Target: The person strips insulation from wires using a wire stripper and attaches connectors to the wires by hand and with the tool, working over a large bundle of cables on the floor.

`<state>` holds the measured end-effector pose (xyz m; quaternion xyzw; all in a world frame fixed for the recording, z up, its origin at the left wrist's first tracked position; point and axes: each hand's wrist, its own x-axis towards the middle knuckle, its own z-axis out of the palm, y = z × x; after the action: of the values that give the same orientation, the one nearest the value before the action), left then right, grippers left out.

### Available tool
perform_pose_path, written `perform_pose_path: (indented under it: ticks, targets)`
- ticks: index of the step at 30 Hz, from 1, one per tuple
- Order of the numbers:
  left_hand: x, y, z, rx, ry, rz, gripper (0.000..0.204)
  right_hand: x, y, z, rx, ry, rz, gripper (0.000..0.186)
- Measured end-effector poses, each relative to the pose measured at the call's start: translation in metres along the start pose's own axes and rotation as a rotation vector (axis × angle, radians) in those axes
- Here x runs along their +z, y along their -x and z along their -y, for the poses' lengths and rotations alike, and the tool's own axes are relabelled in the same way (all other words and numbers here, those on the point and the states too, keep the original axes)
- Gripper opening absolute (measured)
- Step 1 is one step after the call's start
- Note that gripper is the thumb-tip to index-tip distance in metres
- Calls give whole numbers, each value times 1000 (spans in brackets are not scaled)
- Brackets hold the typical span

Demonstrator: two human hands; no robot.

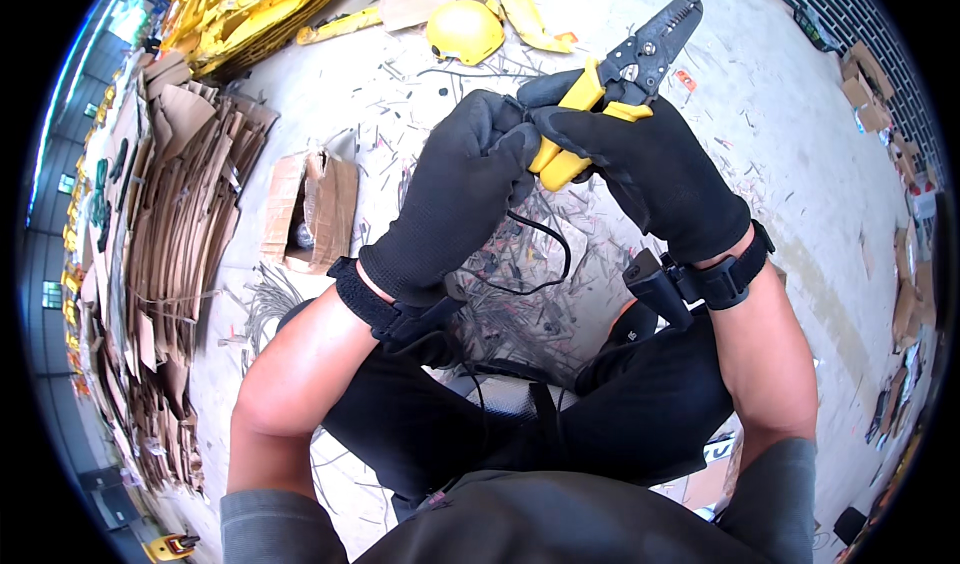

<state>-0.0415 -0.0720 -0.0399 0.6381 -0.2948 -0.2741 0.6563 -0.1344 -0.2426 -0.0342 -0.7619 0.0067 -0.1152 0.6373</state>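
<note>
Both of my hands wear black gloves and meet in front of me, above the floor. My left hand is closed, its fingertips pinching a thin black cable that loops down below it. In my right hand is a wire stripper with a dark metal head and yellow handles. Its jaws point up and away to the right. The right thumb and fingertips reach toward the left fingertips. Where they come together, the cable's end is mostly hidden by the gloves.
Cut wire scraps litter the floor between my legs. A torn cardboard box stands at the left, beside tall stacks of flattened cardboard. Yellow panels and a rounded yellow shell lie ahead. More cardboard boxes line the right wall.
</note>
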Motion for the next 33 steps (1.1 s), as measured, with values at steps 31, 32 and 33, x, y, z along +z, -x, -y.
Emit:
perform_pose_path:
  ticks: [31,32,33]
  targets:
    - [-21,0,-12,42,-52,10,26,2,0,11,58,-233,-157,32]
    - [-24,-2,-13,70,-86,7,26,0,-2,6,38,-105,-204,31]
    - [-26,-3,-12,95,-117,6,26,-2,-2,2,23,24,-252,30]
